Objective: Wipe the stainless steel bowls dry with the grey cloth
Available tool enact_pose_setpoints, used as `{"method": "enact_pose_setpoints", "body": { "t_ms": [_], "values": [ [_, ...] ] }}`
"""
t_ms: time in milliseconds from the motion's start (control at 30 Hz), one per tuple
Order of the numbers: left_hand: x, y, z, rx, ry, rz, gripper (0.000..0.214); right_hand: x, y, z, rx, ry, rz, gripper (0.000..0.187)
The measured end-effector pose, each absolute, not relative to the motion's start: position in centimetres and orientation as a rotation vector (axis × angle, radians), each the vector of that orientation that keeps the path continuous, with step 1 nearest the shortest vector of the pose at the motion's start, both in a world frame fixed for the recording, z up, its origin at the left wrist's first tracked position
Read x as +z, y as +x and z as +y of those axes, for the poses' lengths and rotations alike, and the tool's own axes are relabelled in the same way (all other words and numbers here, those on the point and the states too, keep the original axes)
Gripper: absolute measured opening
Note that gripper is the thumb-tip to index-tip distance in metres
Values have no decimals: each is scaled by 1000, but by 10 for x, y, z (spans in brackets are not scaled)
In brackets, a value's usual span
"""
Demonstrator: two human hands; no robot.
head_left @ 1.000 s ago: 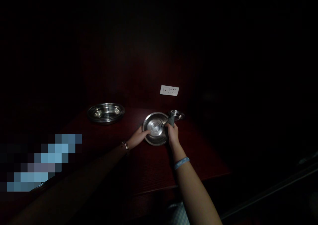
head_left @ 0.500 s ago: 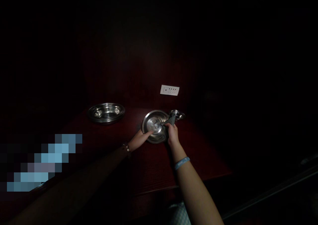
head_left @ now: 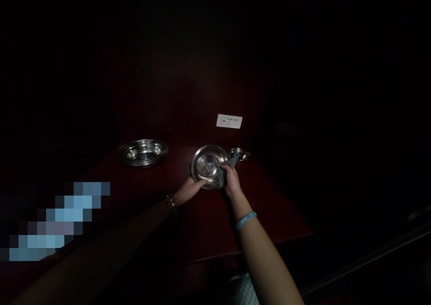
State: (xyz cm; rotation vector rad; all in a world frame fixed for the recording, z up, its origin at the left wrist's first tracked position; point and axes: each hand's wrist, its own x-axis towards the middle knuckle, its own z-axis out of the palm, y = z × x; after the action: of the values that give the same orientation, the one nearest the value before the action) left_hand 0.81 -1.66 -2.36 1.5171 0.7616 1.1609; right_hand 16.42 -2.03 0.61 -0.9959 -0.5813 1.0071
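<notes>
A shiny steel basin (head_left: 206,163) is held up, tilted so that its inside faces me. My left hand (head_left: 189,190) grips its lower left rim, thumb over the inner edge and the other fingers hidden behind. At the right side of the basin, my right hand (head_left: 231,180) is closed on a grey-green cloth (head_left: 230,162), which lies against the rim and inner wall. Part of the cloth hangs down beside the thumb. The fingers behind the basin cannot be seen.
Several nested steel basins (head_left: 143,161) stand at the left on the dark red table (head_left: 215,233). Just behind my right hand sits a smaller steel bowl (head_left: 243,155). A white socket plate (head_left: 229,121) is on the back wall. Surroundings are very dark; a blurred-out patch covers the lower left.
The basin has risen slightly and tilted a little differently. More of the cloth now shows, spread down along the basin's right side beside my right hand.
</notes>
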Motion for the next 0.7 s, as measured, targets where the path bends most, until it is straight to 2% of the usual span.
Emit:
{"method": "enact_pose_setpoints", "body": {
  "t_ms": [100,500,700],
  "values": [
    [-20,7,-17,1149,1488,797,40,6,164,-21,990,-1023,-589,19],
    [-10,-2,-16,1107,1440,918,44,2,176,-23,748,-1213,-778,8],
    [-2,-7,-18,1081,1447,935,37,3,178,-24,729,-1275,-833,13]
  ]
}}
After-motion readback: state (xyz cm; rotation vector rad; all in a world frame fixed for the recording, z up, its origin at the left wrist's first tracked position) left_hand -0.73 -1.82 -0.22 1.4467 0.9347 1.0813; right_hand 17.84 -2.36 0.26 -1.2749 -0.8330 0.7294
